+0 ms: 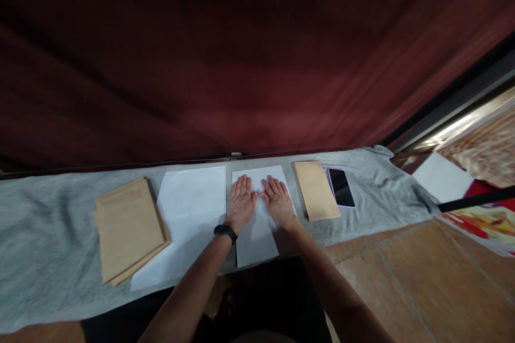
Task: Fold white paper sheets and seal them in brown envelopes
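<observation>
Both my hands lie flat, fingers stretched, on a white sheet of paper in the middle of a grey cloth. My left hand, with a black band at the wrist, rests on the sheet's left part. My right hand rests beside it, thumbs nearly touching. Neither hand holds anything. To the left lies a larger stack of white paper, and beyond it a pile of brown envelopes. A single brown envelope lies to the right.
A dark phone lies face up right of the single envelope. A dark red curtain hangs behind the cloth. Tiled floor and printed sheets are on the right.
</observation>
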`<state>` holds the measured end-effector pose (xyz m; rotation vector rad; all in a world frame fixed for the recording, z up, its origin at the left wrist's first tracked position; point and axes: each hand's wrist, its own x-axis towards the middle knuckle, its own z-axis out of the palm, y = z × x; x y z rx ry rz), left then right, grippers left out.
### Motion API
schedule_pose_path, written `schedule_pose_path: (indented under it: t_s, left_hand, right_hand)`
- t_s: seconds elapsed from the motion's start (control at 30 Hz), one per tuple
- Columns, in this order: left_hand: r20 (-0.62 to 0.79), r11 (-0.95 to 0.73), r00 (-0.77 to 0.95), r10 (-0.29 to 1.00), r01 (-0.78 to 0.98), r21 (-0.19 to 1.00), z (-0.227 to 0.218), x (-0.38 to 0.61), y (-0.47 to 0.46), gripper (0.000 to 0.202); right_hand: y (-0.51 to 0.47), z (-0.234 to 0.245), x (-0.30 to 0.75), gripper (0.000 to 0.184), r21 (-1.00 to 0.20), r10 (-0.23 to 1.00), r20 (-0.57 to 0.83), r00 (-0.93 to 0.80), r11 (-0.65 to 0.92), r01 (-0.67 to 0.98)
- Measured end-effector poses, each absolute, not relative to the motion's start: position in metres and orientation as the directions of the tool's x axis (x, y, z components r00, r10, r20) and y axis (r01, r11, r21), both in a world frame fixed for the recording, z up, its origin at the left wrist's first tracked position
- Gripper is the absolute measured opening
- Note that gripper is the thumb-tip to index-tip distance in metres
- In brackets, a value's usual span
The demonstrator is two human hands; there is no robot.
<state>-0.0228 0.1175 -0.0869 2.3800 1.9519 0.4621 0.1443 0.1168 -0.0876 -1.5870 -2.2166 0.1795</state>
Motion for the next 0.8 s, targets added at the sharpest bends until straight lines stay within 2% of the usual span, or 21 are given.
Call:
schedule_pose_path:
  t_s: [0.2,0.4,0.47,0.57,0.67,0.8]
  left_hand:
    - [0.226,-0.112,0.054,0.973,0.961,0.253,-0.088,-0.026,0.124,0.061]
    - [0.175,-0.016,-0.026,0.984,0.971,0.237,-0.079,-0.022,0.130,0.059]
    - [0.169,-0.025,-0.014,0.985,0.974,0.224,-0.072,-0.022,0.129,0.058]
    - [0.216,-0.134,0.088,0.972,0.969,0.210,-0.065,-0.019,0.114,0.056]
    - [0.243,-0.263,0.211,0.947,0.942,0.206,-0.068,-0.012,0.087,0.057]
    - [0.229,-0.320,0.273,0.934,0.926,0.200,-0.081,-0.004,0.062,0.056]
  right_hand:
    - [0.133,-0.097,0.161,0.058,-0.348,0.948,0.276,-0.159,0.252,0.903]
    - [0.136,-0.100,0.163,0.058,-0.348,0.948,0.306,-0.082,0.192,0.918]
    - [0.136,-0.099,0.163,0.057,-0.349,0.949,0.310,-0.066,0.178,0.920]
    - [0.135,-0.094,0.162,0.054,-0.348,0.952,0.301,-0.054,0.162,0.923]
    - [0.131,-0.090,0.157,0.053,-0.350,0.946,0.288,-0.150,0.250,0.903]
    - [0.125,-0.085,0.145,0.048,-0.331,0.838,0.249,-0.486,0.545,0.770]
